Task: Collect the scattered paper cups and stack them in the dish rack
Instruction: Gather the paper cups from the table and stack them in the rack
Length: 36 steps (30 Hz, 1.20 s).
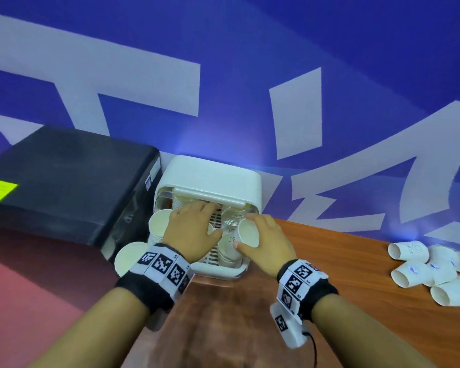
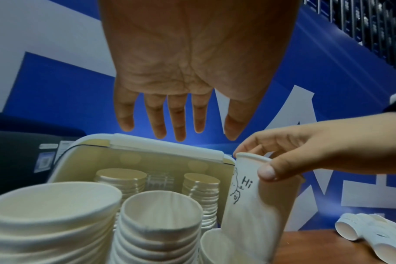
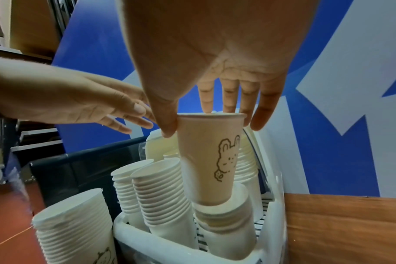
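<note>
We hold one white paper cup with a bunny drawing (image 3: 209, 159) by its rim, pinched between the thumb and fingers of our right hand (image 1: 266, 241). Its bottom sits just inside the top of a short stack of white paper cups (image 3: 226, 219) standing in the white plastic dish rack (image 1: 218, 272). Our left hand (image 1: 194, 229) is spread flat with straight fingers above the other stacks and holds nothing.

We think a few things could go wrong. The cup leans a little, so if we push it down crooked its side may crumple or it may jam halfway. The stack under it leans too, so a hard push could tip it against the tall stacks beside it. Our flat left hand could bump those stacks over.

The cup is tall, thin and light, with "Hi" written on one side. It looks easy to squash.

A pile of loose white paper cups (image 1: 430, 269) lies on its side on the brown wooden table (image 1: 356, 261), well apart from the rack.
</note>
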Each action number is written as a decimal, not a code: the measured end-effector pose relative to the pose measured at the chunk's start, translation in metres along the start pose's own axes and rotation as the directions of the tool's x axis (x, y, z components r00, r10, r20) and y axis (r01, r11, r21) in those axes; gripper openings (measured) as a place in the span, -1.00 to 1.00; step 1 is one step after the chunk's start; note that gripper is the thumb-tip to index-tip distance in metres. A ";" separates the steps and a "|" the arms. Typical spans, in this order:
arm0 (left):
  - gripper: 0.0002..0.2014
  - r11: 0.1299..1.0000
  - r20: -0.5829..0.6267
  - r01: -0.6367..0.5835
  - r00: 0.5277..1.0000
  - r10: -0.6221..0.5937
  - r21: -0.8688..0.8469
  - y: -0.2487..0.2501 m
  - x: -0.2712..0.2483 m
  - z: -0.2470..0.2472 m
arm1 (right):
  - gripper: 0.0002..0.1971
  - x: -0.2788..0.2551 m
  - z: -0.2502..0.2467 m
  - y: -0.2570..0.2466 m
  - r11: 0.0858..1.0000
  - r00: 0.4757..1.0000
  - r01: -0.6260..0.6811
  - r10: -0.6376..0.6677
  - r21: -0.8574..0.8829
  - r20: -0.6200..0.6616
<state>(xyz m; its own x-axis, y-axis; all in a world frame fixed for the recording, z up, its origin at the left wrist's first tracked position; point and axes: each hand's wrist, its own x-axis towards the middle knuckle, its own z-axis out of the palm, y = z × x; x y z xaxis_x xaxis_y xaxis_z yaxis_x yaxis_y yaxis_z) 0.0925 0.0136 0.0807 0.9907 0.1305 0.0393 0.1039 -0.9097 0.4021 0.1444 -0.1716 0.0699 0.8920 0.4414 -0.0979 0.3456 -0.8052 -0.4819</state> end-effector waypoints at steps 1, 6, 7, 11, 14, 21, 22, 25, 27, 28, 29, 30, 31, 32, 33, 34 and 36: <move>-0.47 1.000 0.011 0.009 1.000 -0.009 -0.002 -0.002 0.001 0.000 | -0.31 0.002 0.003 -0.001 1.000 1.000 0.013 -0.013 -0.011 0.006; -0.50 1.000 0.021 0.016 1.000 -0.016 0.000 -0.010 0.010 0.001 | -0.34 0.020 0.012 -0.001 0.977 0.982 0.188 -0.186 -0.102 0.030; -0.50 1.000 0.022 0.015 1.000 -0.015 -0.002 -0.011 0.013 0.002 | -0.35 0.023 0.016 -0.001 0.964 0.974 0.228 -0.224 -0.139 0.041; -0.51 1.000 0.025 0.009 1.000 -0.009 -0.015 -0.015 0.019 0.007 | -0.39 0.031 0.040 0.009 0.935 0.962 0.274 -0.271 -0.225 0.043; -0.51 1.000 0.035 0.011 0.999 -0.010 -0.012 -0.018 0.022 0.010 | -0.26 0.035 0.051 0.017 0.945 0.973 0.210 -0.177 -0.249 0.148; -0.50 1.000 0.047 0.017 0.999 -0.016 -0.004 -0.014 0.020 0.005 | -0.10 0.034 0.040 0.028 0.982 0.927 0.062 0.010 -0.177 0.375; -0.50 1.000 0.047 0.012 0.999 -0.012 -0.002 -0.012 0.018 0.003 | -0.15 0.032 0.034 0.027 0.980 0.934 0.064 0.007 -0.187 0.358; -0.52 1.000 0.061 -0.013 0.998 0.013 0.004 -0.001 0.008 -0.002 | -0.32 0.020 0.017 0.026 0.982 0.954 0.019 0.039 -0.190 0.296; -0.51 1.000 0.090 -0.016 0.996 0.014 0.020 0.004 -0.001 -0.001 | -0.42 0.008 0.008 0.028 0.977 0.954 -0.014 0.076 -0.211 0.288; -0.51 1.000 0.108 -0.011 0.994 0.008 0.025 0.005 -0.007 0.000 | -0.46 0.000 0.002 0.030 0.974 0.951 -0.028 0.094 -0.223 0.293; -0.51 1.000 0.122 -0.007 0.993 0.005 0.022 0.006 -0.011 0.003 | -0.50 -0.008 -0.003 0.033 0.971 0.948 -0.045 0.116 -0.234 0.298; -0.50 1.000 0.132 -0.007 0.991 0.005 0.016 0.007 -0.013 0.005 | -0.53 -0.016 -0.010 0.036 0.968 0.947 -0.059 0.132 -0.243 0.294; -0.49 1.000 0.140 -0.010 0.990 0.009 0.006 0.009 -0.014 0.008 | -0.55 -0.025 -0.017 0.040 0.964 0.948 -0.076 0.149 -0.253 0.283; -0.49 1.000 0.141 -0.018 0.990 0.020 -0.013 0.012 -0.014 0.010 | -0.55 -0.033 -0.024 0.044 0.960 0.949 -0.097 0.168 -0.262 0.266; -0.50 0.999 0.136 -0.031 0.990 0.036 -0.039 0.018 -0.013 0.011 | -0.55 -0.040 -0.032 0.047 0.956 0.949 -0.122 0.191 -0.268 0.250; -0.51 0.996 0.124 -0.046 0.991 0.054 -0.070 0.026 -0.012 0.011 | -0.56 -0.046 -0.040 0.051 0.951 0.948 -0.149 0.216 -0.271 0.235; -0.55 0.990 0.100 -0.077 0.991 0.090 -0.122 0.044 -0.013 0.011 | -0.57 -0.056 -0.056 0.060 0.944 0.949 -0.181 0.241 -0.277 0.204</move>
<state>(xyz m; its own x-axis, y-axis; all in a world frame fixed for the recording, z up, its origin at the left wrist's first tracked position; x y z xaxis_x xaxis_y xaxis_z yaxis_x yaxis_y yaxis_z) 0.0850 -0.0323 0.0874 0.9998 0.0084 -0.0164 0.0155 -0.8624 0.5061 0.1315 -0.2669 0.0948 0.8704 0.3051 -0.3864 0.2457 -0.9493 -0.1960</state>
